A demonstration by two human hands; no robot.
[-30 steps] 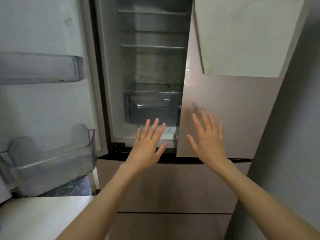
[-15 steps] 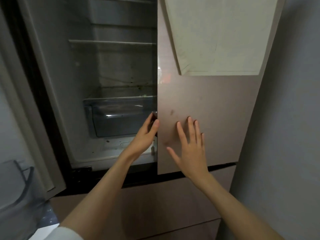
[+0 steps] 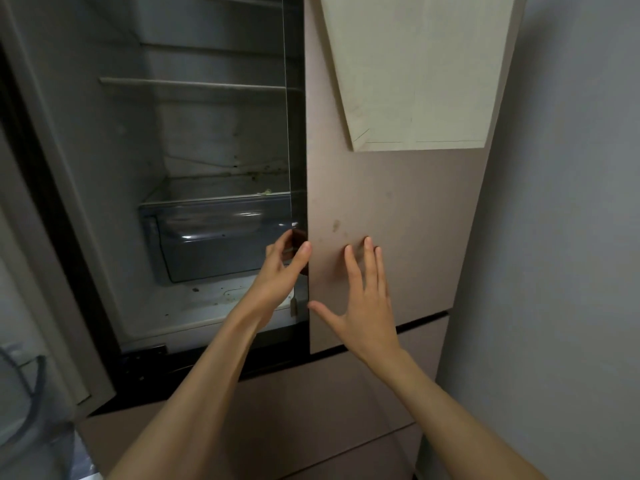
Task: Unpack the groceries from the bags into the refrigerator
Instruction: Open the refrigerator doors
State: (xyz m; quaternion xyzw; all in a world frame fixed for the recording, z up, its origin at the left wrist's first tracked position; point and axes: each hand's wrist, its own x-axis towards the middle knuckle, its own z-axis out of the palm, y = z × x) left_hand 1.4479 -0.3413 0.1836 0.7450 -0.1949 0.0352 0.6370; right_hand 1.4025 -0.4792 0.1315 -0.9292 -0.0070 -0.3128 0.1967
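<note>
The left hand (image 3: 280, 268) curls its fingers (image 3: 304, 251) round the upright free edge of the refrigerator's right door (image 3: 391, 216), while the right hand (image 3: 367, 306) lies just right of this edge, fingers straight on the door front.

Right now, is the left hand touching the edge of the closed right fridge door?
Touching. The head view shows the left hand curled around the right fridge door edge, thumb on its front face, fingers tucked behind.

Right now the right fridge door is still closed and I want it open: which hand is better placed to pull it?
Left hand: it curls round the right door's free edge. The right hand lies flat on its face.
</note>
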